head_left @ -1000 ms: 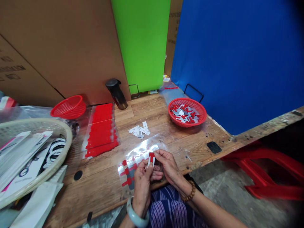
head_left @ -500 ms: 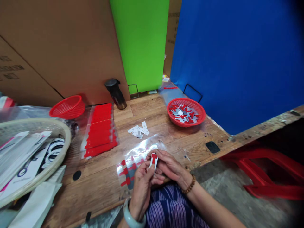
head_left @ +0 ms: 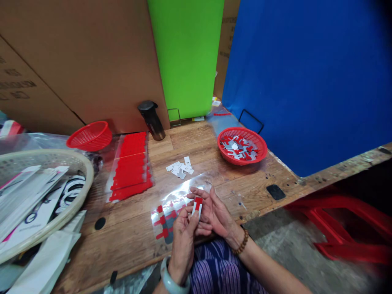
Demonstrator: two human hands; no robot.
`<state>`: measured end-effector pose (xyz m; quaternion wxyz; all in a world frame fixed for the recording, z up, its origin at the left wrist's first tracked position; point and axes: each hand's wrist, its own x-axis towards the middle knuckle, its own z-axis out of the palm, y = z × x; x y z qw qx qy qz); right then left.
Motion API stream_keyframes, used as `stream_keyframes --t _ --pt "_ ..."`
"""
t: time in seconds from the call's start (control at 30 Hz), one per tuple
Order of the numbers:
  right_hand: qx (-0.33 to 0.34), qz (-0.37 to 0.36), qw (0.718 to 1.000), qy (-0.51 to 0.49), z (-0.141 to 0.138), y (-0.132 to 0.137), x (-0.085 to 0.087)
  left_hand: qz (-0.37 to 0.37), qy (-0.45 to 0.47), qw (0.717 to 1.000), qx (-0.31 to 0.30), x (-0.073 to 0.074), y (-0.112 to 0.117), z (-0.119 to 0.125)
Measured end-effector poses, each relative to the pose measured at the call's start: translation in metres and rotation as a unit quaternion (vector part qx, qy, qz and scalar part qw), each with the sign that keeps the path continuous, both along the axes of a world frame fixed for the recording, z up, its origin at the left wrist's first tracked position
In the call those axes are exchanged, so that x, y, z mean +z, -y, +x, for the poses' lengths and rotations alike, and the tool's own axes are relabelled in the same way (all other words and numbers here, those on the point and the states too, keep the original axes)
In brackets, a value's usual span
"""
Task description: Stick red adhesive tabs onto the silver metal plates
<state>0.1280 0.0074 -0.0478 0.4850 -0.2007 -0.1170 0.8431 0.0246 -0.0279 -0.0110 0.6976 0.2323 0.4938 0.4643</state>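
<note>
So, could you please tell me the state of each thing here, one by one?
left hand: grip shut on the red-and-white piece
right hand: open, fingers behind that piece
clear sheet: flat on the table, a few pieces on it
right red basket: upright, holds many pieces
left red basket: tilted, inside hidden
black bottle: leaning on the cardboard
beige basket: full of cards
</note>
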Motion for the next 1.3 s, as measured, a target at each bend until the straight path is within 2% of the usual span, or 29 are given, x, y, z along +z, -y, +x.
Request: stream_keyframes --t 0.17,0.27,0.33,0.43,0.5,0.57,0.67,0.73,0.8,0.9,1.0,1.1,1.3 --pt "-0.008 -0.016 0.997 0.069 0.001 0.0 0.009 0.019 -0.034 0.999 -0.002 -0.004 0.0 -0.004" --pt "-0.035 0.013 0.991 0.125 -0.001 0.001 0.008 0.027 -0.04 0.999 -0.013 -0.007 -0.001 -0.006" --pt "-0.056 0.051 0.977 0.197 0.0 0.002 0.007 0.022 -0.053 0.998 -0.014 -0.01 -0.001 -0.007" --pt "-0.06 0.102 0.941 0.317 0.006 0.001 0.005 0.002 -0.082 0.996 -0.016 -0.015 -0.003 -0.007" --pt "-0.046 0.117 0.923 0.364 0.015 -0.004 0.006 -0.009 -0.079 0.997 -0.011 -0.02 -0.004 -0.006" --pt "-0.054 0.109 0.918 0.378 0.029 -0.014 0.01 -0.018 -0.06 0.998 0.009 -0.024 -0.005 -0.005" --pt "-0.164 0.078 0.922 0.342 0.055 -0.037 0.025 -0.033 -0.039 0.998 0.035 -0.029 -0.006 -0.004" --pt "-0.239 0.077 0.914 0.319 0.073 -0.055 0.037 -0.046 -0.038 0.997 0.04 -0.032 -0.007 -0.003" --pt "-0.275 0.082 0.904 0.316 0.083 -0.068 0.046 -0.054 -0.04 0.997 0.043 -0.035 -0.008 -0.002" --pt "-0.258 0.099 0.897 0.345 0.078 -0.074 0.045 -0.058 -0.033 0.997 0.049 -0.039 -0.009 -0.001" --pt "-0.18 0.134 0.886 0.407 0.055 -0.072 0.032 -0.056 -0.022 0.997 0.04 -0.04 -0.011 -0.002" --pt "-0.117 0.186 0.84 0.496 0.032 -0.079 0.02 -0.052 -0.01 0.998 0.022 -0.039 -0.011 -0.005" --pt "-0.077 0.283 0.693 0.658 0.007 -0.108 0.012 -0.041 -0.006 0.999 0.022 -0.046 -0.009 -0.006"
